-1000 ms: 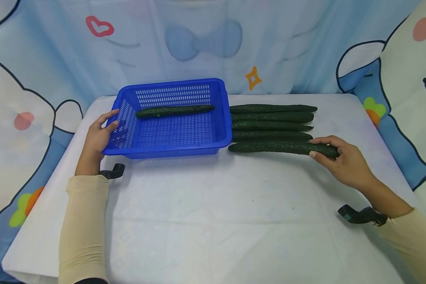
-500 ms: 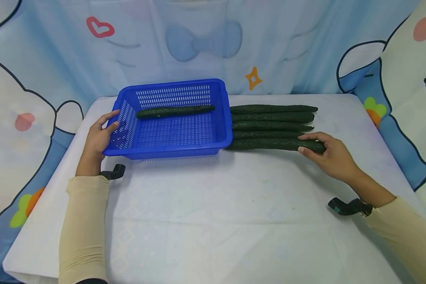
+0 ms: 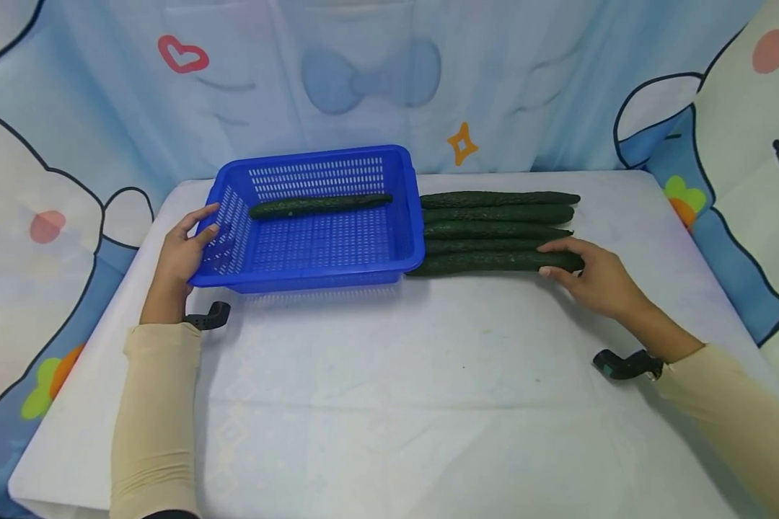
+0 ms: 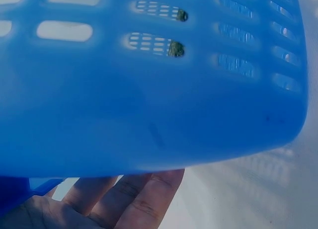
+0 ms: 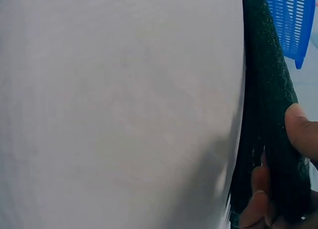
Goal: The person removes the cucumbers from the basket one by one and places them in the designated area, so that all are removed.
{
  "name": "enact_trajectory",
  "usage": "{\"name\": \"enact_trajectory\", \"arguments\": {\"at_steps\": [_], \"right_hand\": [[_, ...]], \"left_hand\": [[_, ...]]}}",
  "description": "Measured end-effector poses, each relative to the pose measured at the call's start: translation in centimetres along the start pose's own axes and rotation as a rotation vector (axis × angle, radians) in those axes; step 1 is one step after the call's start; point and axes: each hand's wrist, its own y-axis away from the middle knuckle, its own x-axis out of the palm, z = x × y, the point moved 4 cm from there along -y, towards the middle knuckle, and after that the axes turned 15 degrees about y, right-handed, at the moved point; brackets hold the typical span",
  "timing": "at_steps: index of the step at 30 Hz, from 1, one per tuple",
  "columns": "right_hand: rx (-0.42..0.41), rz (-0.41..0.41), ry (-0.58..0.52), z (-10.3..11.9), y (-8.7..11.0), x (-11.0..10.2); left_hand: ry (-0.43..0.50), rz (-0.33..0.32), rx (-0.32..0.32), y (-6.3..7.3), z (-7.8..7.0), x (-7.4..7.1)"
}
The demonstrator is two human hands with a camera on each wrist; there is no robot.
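Note:
My left hand (image 3: 180,249) grips the left end of a blue plastic basket (image 3: 311,278), thumb at the rim. In the left wrist view its fingers (image 4: 149,201) reach under the basket's edge. One dark green cucumber (image 3: 318,205) lies inside the basket, toward the back wall. My right hand (image 3: 593,277) holds the right end of the front cucumber (image 3: 480,263) between thumb and fingers. That cucumber's left tip meets the basket's right side in the head view. The right wrist view shows the thumb (image 5: 303,132) on one side of this cucumber and fingertips on the other.
Behind the held cucumber, several more cucumbers (image 3: 500,213) lie side by side, right of the basket. A white cloth (image 3: 389,404) covers the table, and a blue patterned curtain (image 3: 493,86) hangs along its back edge.
My right hand has moved left and slightly back with the front cucumber, bringing it closer against the row and the basket. The left hand and basket stay in place.

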Motion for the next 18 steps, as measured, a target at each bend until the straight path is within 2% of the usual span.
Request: {"name": "enact_trajectory", "arguments": {"at_steps": [7,18], "right_hand": [[-0.007,0.006,-0.008,-0.22,-0.40,0.50],[-0.035,0.002,0.071,-0.45,-1.07,0.39]], "left_hand": [[-0.006,-0.014,0.004,0.08,0.07,-0.06],[-0.004,-0.007,0.002,0.17,-0.08,-0.01]]}}
